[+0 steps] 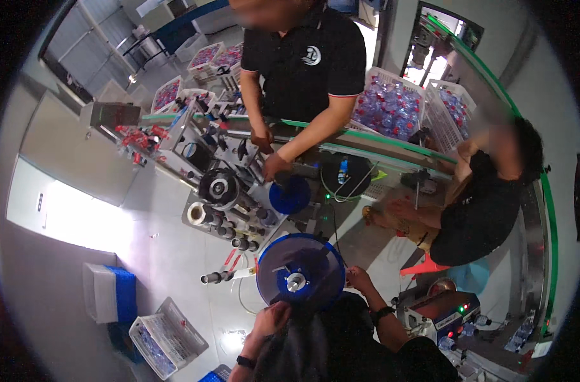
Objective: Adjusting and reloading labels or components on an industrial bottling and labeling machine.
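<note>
We are gripping the round blue plastic label reel (300,272): left hand (272,318) closed on rim, right hand (358,278) pinching edge; keep it level.

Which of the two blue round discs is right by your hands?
The big blue disc with the shiny metal hub, low in the picture. Your left hand touches its bottom edge. The smaller blue disc sits farther up, by another person's hand.

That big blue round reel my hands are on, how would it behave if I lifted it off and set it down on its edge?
The blue reel looks like a flat, stiff disc with a metal hub, so it probably would not flex. Being round and thin, it would likely roll or tip over on its edge. It is wide beside the left hand and right hand, so probably awkward to lift one-handed.
</note>
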The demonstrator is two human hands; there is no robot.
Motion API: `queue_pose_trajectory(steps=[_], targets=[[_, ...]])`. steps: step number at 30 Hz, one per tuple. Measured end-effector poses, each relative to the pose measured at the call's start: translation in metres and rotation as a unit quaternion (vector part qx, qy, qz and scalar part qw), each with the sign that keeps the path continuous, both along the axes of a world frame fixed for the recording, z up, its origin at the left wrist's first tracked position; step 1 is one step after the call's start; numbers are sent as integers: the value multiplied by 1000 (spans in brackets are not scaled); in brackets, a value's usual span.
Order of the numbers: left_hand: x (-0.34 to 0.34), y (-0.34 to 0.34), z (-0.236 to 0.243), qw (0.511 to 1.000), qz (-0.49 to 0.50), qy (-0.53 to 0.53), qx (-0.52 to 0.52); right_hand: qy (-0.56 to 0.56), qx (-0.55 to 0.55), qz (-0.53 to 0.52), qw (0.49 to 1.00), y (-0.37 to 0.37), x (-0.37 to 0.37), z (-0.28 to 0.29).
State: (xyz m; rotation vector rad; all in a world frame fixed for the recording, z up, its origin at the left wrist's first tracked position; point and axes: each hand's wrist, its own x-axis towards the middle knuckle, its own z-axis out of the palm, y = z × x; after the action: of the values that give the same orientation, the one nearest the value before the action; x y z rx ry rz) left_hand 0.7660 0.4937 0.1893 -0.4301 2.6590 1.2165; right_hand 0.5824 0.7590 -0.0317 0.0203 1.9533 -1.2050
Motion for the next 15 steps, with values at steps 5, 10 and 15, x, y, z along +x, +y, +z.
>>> queue_pose_trajectory(steps=[5,10,15], targets=[[-5,-8,2,999,-28,-29,7,81,-21,1,996,-4,1,-13],[3,-11,-11,1000,-22,7,10,150,-28,14,988,-8,3,-16],[10,-12,-11,1000,-7,-4,4,143,-17,41,989,-17,-3,11]])
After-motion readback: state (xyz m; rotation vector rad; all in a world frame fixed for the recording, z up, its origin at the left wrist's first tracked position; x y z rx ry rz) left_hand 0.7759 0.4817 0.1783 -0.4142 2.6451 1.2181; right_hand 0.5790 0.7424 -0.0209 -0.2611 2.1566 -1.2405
